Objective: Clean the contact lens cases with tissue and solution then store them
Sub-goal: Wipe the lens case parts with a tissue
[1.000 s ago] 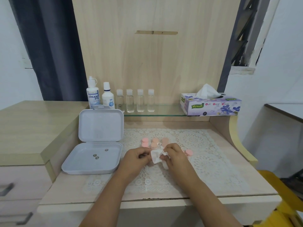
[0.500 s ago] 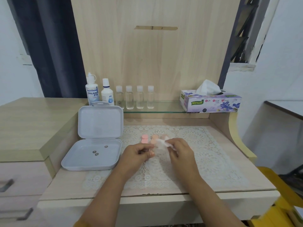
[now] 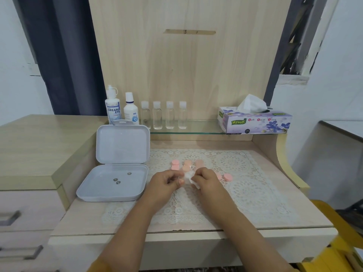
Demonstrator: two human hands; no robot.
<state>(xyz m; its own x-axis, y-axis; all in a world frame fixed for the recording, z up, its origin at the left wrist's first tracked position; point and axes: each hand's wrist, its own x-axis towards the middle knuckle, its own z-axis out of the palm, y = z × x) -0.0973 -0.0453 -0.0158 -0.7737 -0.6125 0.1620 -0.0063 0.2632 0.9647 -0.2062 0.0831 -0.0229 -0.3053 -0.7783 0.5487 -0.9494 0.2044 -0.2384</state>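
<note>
- Head view: two hands, left hand [image 3: 167, 182] and right hand [image 3: 206, 179], together over the lace mat [image 3: 245, 185], both pinching one crumpled tissue [image 3: 189, 176] between them.
- Roughly six pink lens cases [image 3: 187, 163] just beyond the fingertips, partly hidden; one more [image 3: 227, 177] right of the right hand.
- One open white box [image 3: 117, 169] left of the left hand.
- Six bottles [image 3: 157, 114] and one tissue box [image 3: 255, 122] well beyond both hands.
</note>
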